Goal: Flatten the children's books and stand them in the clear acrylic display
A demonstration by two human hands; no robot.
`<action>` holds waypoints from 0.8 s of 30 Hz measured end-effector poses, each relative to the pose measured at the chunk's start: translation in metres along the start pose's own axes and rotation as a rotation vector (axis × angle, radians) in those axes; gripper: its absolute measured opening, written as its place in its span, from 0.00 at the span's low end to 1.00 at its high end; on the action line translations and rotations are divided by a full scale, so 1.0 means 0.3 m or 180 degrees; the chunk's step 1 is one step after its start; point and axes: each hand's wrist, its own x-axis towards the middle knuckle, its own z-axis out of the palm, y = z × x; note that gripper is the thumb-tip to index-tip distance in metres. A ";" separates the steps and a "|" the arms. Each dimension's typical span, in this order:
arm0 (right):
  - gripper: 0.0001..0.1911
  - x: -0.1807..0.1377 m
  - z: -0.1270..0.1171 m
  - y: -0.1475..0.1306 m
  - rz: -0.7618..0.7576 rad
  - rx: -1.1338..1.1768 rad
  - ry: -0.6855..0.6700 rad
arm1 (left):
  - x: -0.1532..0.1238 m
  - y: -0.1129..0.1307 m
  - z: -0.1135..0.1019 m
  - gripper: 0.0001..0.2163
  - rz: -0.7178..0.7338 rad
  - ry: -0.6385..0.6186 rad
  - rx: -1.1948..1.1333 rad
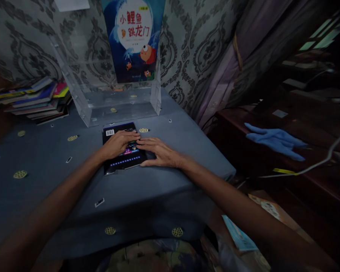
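A dark book with a white barcode label and colourful print lies on the blue tablecloth. My left hand rests flat across its upper middle, fingers stretched to the right. From the right side my right hand lies on the book's right edge, its fingers extended and the thumb apart. The fingertips of both hands nearly meet over the book, and they cover part of its print. Neither hand grasps anything.
Behind the book stands a clear acrylic stand, with a blue picture book upright at its back. A stack of books is at the left. On the dark surface to the right lies a blue glove near a white cable.
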 end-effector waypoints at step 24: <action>0.38 -0.013 0.009 0.009 0.0244 0.0008 0.0355 | -0.059 0.187 -0.008 0.22 0.0096 -0.0253 0.0029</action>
